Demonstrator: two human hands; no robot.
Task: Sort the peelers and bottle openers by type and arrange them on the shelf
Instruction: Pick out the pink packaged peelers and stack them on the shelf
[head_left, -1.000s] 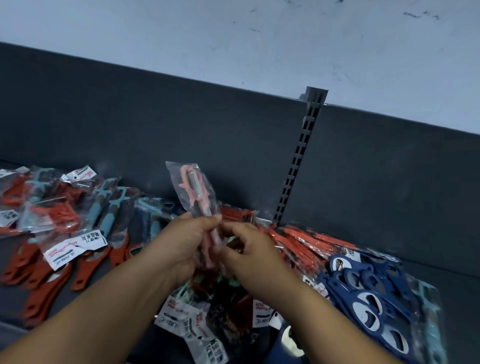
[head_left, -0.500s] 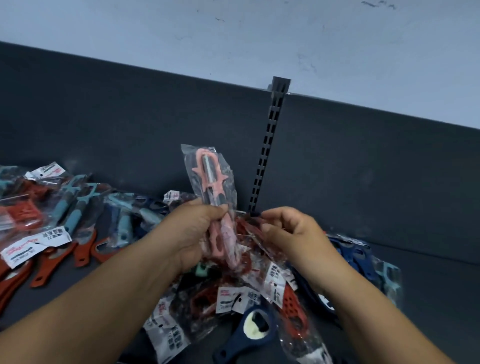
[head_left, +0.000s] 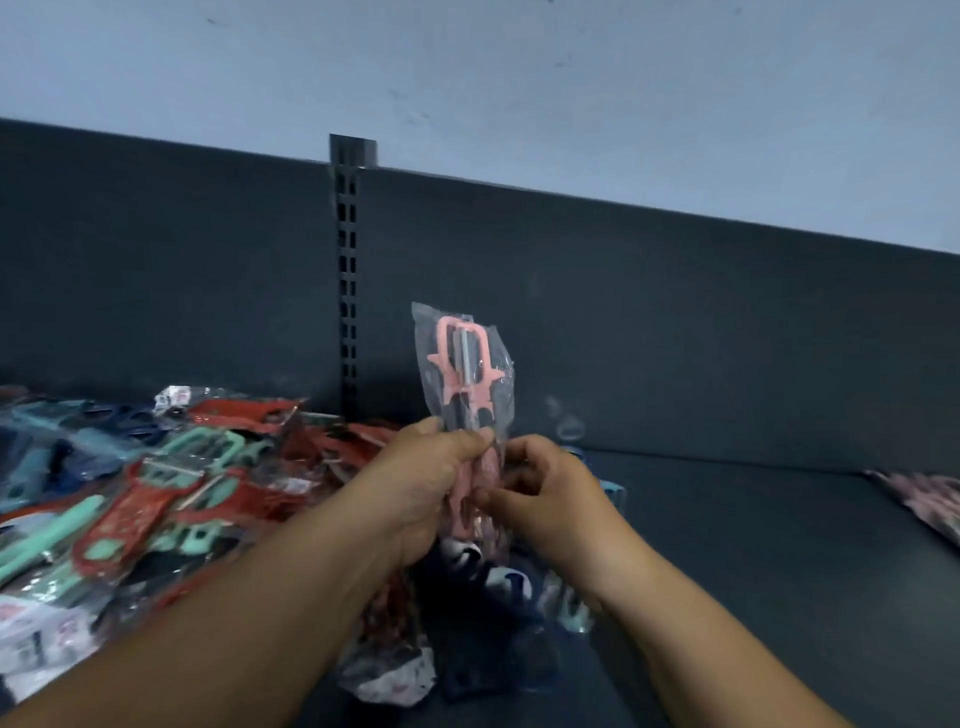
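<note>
Head view, left hand (head_left: 431, 483): the fingers (head_left: 467, 441) curl round the pink peeler (head_left: 465, 364) just below its blade frame and grip it through the clear bag.
Right hand (head_left: 545, 493): the fingers (head_left: 501, 501) are curled and pinch the lower part of the same bag beside the handle. The exact contact is partly hidden.
Pink peeler: it is held upright, blade end up, above the shelf (head_left: 753, 545) and just right of the slotted upright (head_left: 347, 270).
Step in hand (judged): confirm the type, then carry the packet to its own group.
Grip advice: hold the rigid handle, not the loose film, which is likely to slip or crumple.
Probable destination: the pale packets (head_left: 924, 499) at the far right edge of the shelf. They are too blurred to confirm as a match.
Mixed pile (head_left: 182, 483): red, teal and blue packets overlap on the left of the shelf. Keep the forearms lifted over them.
Placement advice: lay the packet flat, blade end toward the back panel (head_left: 623, 312), aligned with its neighbours.
</note>
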